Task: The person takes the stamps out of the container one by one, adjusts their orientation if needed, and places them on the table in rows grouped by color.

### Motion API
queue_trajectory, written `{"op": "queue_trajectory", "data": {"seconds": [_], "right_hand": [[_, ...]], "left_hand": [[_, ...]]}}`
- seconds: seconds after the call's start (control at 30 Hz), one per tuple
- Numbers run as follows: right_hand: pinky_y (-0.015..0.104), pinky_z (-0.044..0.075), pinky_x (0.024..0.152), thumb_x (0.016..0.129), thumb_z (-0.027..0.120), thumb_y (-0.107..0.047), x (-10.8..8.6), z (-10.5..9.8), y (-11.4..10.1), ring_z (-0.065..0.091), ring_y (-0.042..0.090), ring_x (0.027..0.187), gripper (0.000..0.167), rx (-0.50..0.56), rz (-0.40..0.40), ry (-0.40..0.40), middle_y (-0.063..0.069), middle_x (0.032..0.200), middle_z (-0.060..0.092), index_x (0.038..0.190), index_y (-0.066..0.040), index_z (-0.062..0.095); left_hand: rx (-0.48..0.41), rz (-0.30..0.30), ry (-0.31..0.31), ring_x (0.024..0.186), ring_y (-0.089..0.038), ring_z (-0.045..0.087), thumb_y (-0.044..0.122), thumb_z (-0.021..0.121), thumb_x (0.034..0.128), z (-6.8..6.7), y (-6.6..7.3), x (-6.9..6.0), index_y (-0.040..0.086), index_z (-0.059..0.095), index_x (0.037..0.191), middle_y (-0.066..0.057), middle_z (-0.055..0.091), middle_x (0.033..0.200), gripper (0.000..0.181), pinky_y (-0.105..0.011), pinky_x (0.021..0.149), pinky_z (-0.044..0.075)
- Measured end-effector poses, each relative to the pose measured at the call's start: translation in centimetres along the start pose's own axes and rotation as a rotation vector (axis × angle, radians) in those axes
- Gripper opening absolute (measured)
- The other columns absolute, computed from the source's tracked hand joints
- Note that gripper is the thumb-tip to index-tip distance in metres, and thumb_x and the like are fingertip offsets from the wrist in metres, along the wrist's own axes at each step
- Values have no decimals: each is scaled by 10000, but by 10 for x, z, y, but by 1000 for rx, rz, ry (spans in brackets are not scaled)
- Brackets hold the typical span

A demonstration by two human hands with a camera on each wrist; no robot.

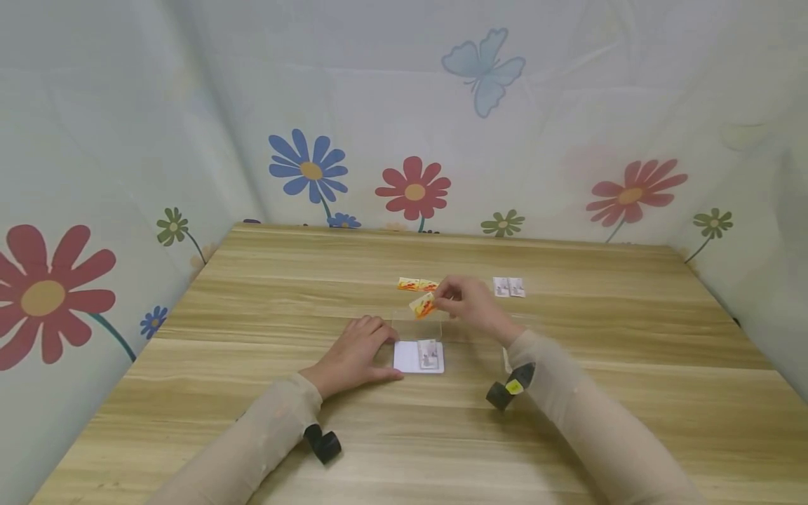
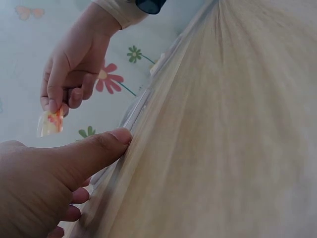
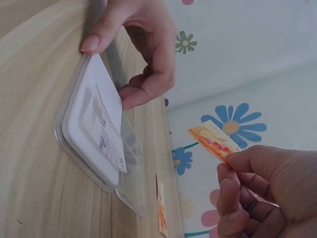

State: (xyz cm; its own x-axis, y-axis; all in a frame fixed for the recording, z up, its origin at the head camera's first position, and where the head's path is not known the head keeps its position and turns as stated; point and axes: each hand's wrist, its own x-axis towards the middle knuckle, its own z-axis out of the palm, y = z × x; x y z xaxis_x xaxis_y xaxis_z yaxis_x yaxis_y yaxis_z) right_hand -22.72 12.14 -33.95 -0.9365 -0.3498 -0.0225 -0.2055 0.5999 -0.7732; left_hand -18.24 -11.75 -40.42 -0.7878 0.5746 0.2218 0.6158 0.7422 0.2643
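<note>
My right hand [image 1: 470, 305] pinches an orange-and-yellow postage stamp [image 3: 215, 143] by one edge, held up above the table. Below it lies a shallow clear plastic case [image 3: 64, 131], its transparent lid [image 1: 416, 327] folded back on the far side. A white pad [image 1: 406, 356] fills the case, and a grey-and-white stamp [image 1: 428, 354] rests on the pad's right half. At the left end of the case, my left hand [image 1: 356, 354] holds it, thumb on the near edge and a bent finger at the far edge.
Farther back on the wooden table [image 1: 284, 280] lie two orange stamps [image 1: 408, 284] side by side. Two grey-and-white stamps [image 1: 508, 287] lie to their right. A pale item [image 1: 507, 360] is mostly hidden beneath the right forearm. A flower-printed curtain [image 1: 353, 70] stands behind the table.
</note>
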Motion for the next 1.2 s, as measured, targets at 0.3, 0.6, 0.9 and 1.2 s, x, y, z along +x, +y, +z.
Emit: {"op": "queue_trajectory", "data": {"seconds": [0.3, 0.6, 0.9, 1.2], "right_hand": [[272, 486, 649, 905, 656, -190, 12, -7, 10, 585, 180, 718, 138, 18, 60, 29, 107, 944, 670, 989, -81, 636], [255, 457, 620, 912, 649, -217, 22, -15, 15, 562, 164, 710, 167, 54, 126, 48, 193, 976, 647, 1009, -83, 623], [286, 472, 656, 929, 625, -233, 30, -22, 24, 564, 153, 741, 176, 118, 175, 67, 121, 1047, 676, 1035, -94, 616], [258, 454, 646, 933, 616, -218, 37, -27, 30, 563, 159, 755, 190, 153, 223, 71, 131, 1080, 681, 1054, -72, 608]], "left_hand": [[7, 3, 3, 1016, -197, 515, 516, 782, 713, 1, -2, -1, 135, 622, 1065, -2, 582, 1035, 542, -396, 936, 408], [4, -1, -6, 1026, -203, 509, 515, 778, 719, -1, -4, 2, 125, 623, 1086, -9, 585, 1050, 557, -400, 959, 402], [2, -3, -18, 1031, -209, 514, 524, 772, 723, -2, -4, 3, 124, 627, 1097, -14, 588, 1063, 567, -401, 954, 406], [4, -2, -25, 1029, -208, 513, 525, 771, 723, -3, -4, 3, 121, 629, 1099, -15, 586, 1060, 570, -395, 939, 408]]}}
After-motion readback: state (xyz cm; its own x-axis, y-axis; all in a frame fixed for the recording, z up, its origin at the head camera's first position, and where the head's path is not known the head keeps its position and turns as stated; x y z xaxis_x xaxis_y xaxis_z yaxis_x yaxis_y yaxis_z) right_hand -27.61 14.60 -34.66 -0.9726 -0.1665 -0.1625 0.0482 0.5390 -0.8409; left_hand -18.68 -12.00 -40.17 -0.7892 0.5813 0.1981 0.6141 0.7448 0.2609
